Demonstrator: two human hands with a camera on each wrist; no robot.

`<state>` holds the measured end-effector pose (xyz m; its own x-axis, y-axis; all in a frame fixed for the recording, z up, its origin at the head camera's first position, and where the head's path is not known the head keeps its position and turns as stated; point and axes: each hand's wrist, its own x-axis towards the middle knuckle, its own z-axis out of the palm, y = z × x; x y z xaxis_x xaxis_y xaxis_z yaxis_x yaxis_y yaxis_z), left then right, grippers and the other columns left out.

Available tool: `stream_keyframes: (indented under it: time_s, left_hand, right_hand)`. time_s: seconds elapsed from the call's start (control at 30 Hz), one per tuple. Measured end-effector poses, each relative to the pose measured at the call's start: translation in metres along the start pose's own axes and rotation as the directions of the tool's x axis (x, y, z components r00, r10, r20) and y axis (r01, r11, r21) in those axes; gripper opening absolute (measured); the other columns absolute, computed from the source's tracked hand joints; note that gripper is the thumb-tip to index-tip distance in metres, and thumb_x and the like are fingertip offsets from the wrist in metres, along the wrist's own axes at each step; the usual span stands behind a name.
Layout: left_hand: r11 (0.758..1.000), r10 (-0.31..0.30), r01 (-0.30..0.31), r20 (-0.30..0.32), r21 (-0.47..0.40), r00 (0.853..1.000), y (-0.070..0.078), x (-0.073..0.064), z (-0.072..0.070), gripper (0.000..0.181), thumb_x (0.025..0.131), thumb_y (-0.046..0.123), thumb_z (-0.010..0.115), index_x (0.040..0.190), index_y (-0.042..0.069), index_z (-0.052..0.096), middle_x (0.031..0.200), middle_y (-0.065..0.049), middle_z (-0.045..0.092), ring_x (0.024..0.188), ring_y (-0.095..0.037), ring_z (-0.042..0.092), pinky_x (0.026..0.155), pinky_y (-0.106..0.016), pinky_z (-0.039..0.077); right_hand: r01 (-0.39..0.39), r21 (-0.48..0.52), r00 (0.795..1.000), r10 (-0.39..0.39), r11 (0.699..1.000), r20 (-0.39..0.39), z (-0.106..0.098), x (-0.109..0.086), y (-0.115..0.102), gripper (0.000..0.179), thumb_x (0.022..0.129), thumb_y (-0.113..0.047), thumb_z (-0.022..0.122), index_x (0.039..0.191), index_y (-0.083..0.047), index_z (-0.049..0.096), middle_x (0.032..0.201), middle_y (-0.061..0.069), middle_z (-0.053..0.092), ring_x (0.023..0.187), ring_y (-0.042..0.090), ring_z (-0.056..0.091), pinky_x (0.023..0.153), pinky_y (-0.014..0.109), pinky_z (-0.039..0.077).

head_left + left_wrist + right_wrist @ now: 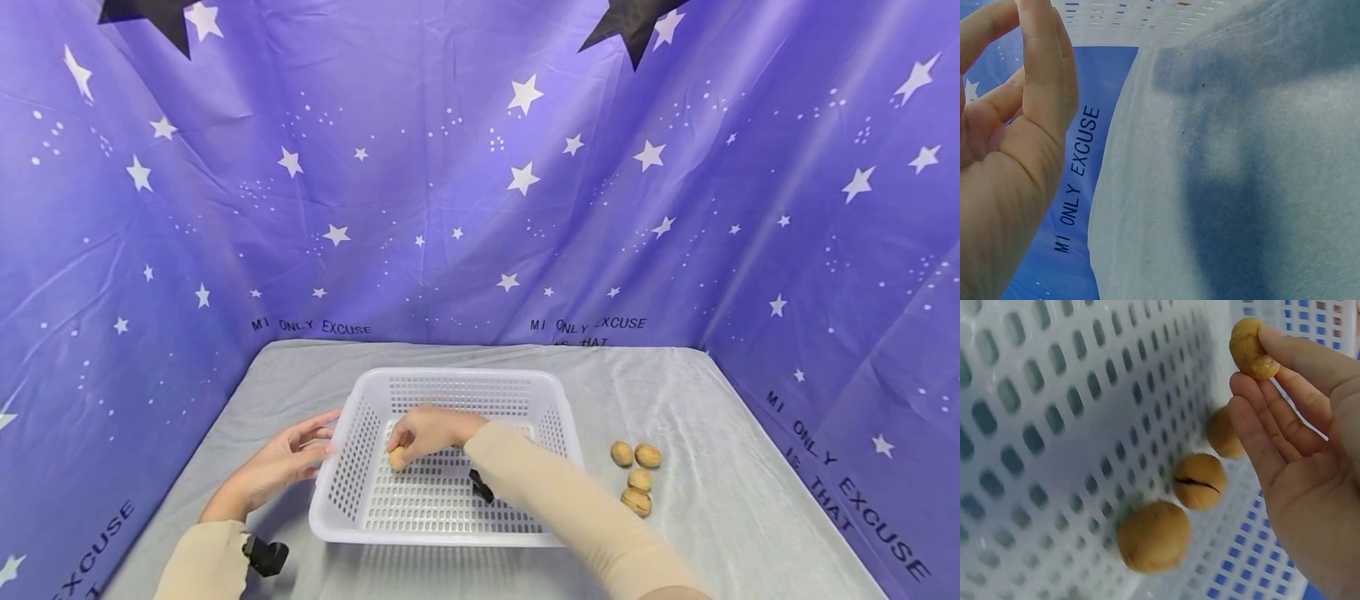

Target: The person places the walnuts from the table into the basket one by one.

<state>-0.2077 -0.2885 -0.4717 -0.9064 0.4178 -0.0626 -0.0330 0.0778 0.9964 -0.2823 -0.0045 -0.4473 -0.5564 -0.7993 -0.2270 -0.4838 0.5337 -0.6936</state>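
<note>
Right grip (431, 429) pinches a tan, bumpy-shelled walnut (1247, 347) inside a white basket (442, 539); left grip (273, 462), loosely apart, is toward the counter's (720, 500) left edge.

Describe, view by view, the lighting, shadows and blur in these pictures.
Head view: pale sheen streaks the purple curtain, and the right sleeve looks slightly soft; left wrist view: a broad, soft-edged shadow darkens the pale cloth; right wrist view: hazy overall, the basket wall blurred, though one walnut's dark crack reads clearly.
</note>
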Motion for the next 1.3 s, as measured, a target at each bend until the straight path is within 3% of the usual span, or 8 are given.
stream_keyframes:
  time_s: [0.33, 0.57, 0.67, 0.8, 1.0, 1.3]
  left_hand:
    - [1.000, 0.001, -0.001, -0.001, -0.003, 1.000, 0.000, 0.000, 0.000, 0.066, 0.101, 0.004, 0.057, 0.158, 0.000, 0.022, 0.133, -0.026, 0.046, 0.107, -0.025, 0.064, 0.085, -0.047, 0.058]
    - [1.000, -0.006, 0.006, 0.005, -0.008, 1.000, 0.000, 0.000, 0.000, 0.067, 0.101, 0.005, 0.057, 0.158, 0.001, 0.022, 0.134, -0.024, 0.047, 0.108, -0.026, 0.064, 0.086, -0.048, 0.057]
    - [1.000, -0.014, 0.014, -0.003, -0.001, 1.000, 0.000, 0.000, 0.000, 0.067, 0.102, 0.006, 0.057, 0.158, 0.001, 0.022, 0.133, -0.021, 0.049, 0.108, -0.025, 0.064, 0.086, -0.047, 0.057]
    - [1.000, -0.015, 0.016, -0.008, 0.006, 1.000, 0.000, 0.000, 0.000, 0.067, 0.101, 0.007, 0.058, 0.158, 0.001, 0.022, 0.132, -0.018, 0.050, 0.107, -0.024, 0.064, 0.086, -0.046, 0.057]
    - [1.000, -0.020, 0.020, -0.008, 0.005, 1.000, 0.000, -0.001, 0.000, 0.068, 0.101, 0.007, 0.058, 0.158, 0.001, 0.021, 0.131, -0.018, 0.050, 0.107, -0.024, 0.064, 0.086, -0.046, 0.057]
    - [1.000, 0.004, -0.004, -0.003, -0.017, 1.000, 0.000, -0.001, 0.000, 0.066, 0.101, 0.004, 0.057, 0.157, -0.001, 0.022, 0.131, -0.019, 0.049, 0.107, -0.024, 0.064, 0.088, -0.047, 0.057]
  right_hand:
    - [0.012, -0.051, 1.000, -0.012, 0.999, -0.008, 0.012, 0.010, 0.012, 0.024, 0.087, -0.022, 0.081, 0.109, -0.012, 0.075, 0.093, -0.014, 0.068, 0.087, -0.003, 0.061, 0.082, 0.014, 0.049]
    - [-0.012, 0.012, 1.000, 0.013, 1.000, -0.007, 0.002, -0.001, 0.008, 0.032, 0.090, -0.025, 0.078, 0.118, -0.009, 0.072, 0.100, -0.011, 0.069, 0.093, 0.001, 0.062, 0.087, 0.019, 0.049]
    - [-0.002, -0.018, 1.000, 0.001, 1.000, -0.010, -0.010, -0.008, 0.005, 0.034, 0.091, -0.023, 0.077, 0.120, -0.007, 0.070, 0.105, -0.008, 0.070, 0.096, 0.002, 0.062, 0.089, 0.019, 0.049]
    - [0.001, -0.104, 1.000, -0.003, 0.995, -0.018, -0.030, -0.021, 0.000, 0.036, 0.091, -0.025, 0.075, 0.124, -0.010, 0.070, 0.109, -0.007, 0.070, 0.099, 0.003, 0.062, 0.091, 0.021, 0.049]
    - [-0.005, -0.106, 0.999, 0.000, 0.994, -0.040, -0.056, -0.047, -0.001, 0.038, 0.092, -0.025, 0.074, 0.126, -0.010, 0.068, 0.113, -0.004, 0.069, 0.101, 0.005, 0.062, 0.092, 0.024, 0.050]
    - [0.031, -0.128, 0.990, -0.048, 0.991, -0.132, -0.095, -0.107, 0.012, 0.037, 0.096, -0.023, 0.069, 0.129, -0.007, 0.065, 0.125, 0.005, 0.067, 0.109, 0.016, 0.063, 0.096, 0.034, 0.051]
